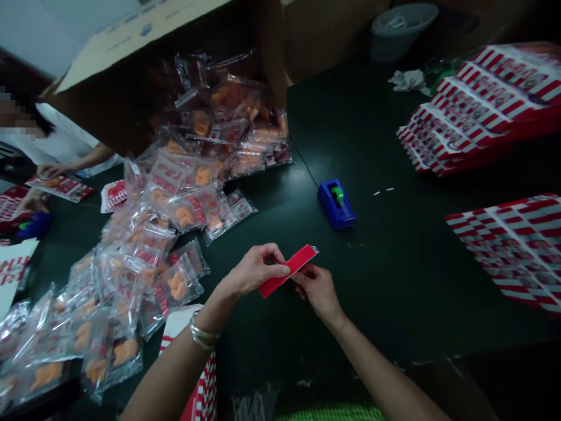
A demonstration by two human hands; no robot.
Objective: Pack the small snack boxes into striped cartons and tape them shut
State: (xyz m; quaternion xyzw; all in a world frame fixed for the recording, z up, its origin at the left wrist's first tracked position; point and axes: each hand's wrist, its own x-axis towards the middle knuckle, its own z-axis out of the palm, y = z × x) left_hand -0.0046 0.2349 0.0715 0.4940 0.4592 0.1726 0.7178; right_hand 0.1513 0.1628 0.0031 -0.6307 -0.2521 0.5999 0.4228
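Left hand (255,270) and right hand (316,291) hold a red strip (302,261)

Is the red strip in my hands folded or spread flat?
Spread flat, it seems: the red strip runs straight between your left hand and right hand, with no crease showing.

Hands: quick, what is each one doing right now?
Left hand: closed, pinching a red strip.
Right hand: closed, holding the same strip.
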